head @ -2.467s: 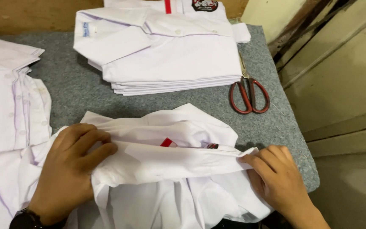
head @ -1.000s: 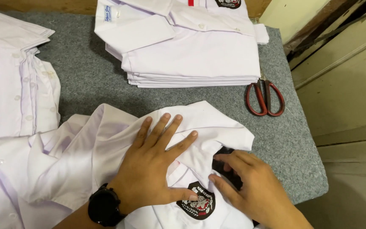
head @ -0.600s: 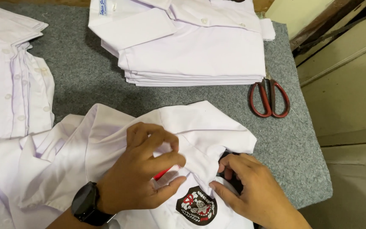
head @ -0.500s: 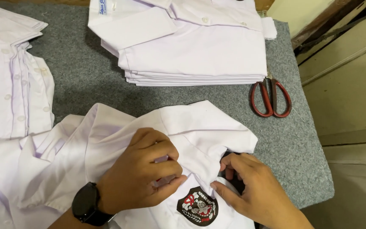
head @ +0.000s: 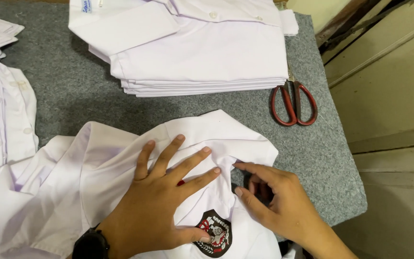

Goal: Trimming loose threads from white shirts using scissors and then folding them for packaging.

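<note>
The left hand (head: 161, 204) lies flat and spread on the white uniform shirt (head: 120, 163), fingers apart, thumb just beside the embroidered chest badge (head: 214, 233); a black wristwatch (head: 90, 243) sits on that wrist. The right hand (head: 279, 206) is half curled beside the badge, its forefinger and thumb loosely apart and touching the shirt's folded edge, gripping nothing firmly that I can see. To smooth this fold well, I judge the flat palm should keep pinning the cloth while the right fingertips draw the edge taut, so no crease is trapped near the badge. The shirt lies on the grey felt tabletop (head: 73, 96), its long axis running roughly left to right, its folded end pointing away from the person. Beyond the badge sits a stack of folded white shirts (head: 192, 52); red-handled scissors (head: 294, 103) lie beyond and to its right.
</note>
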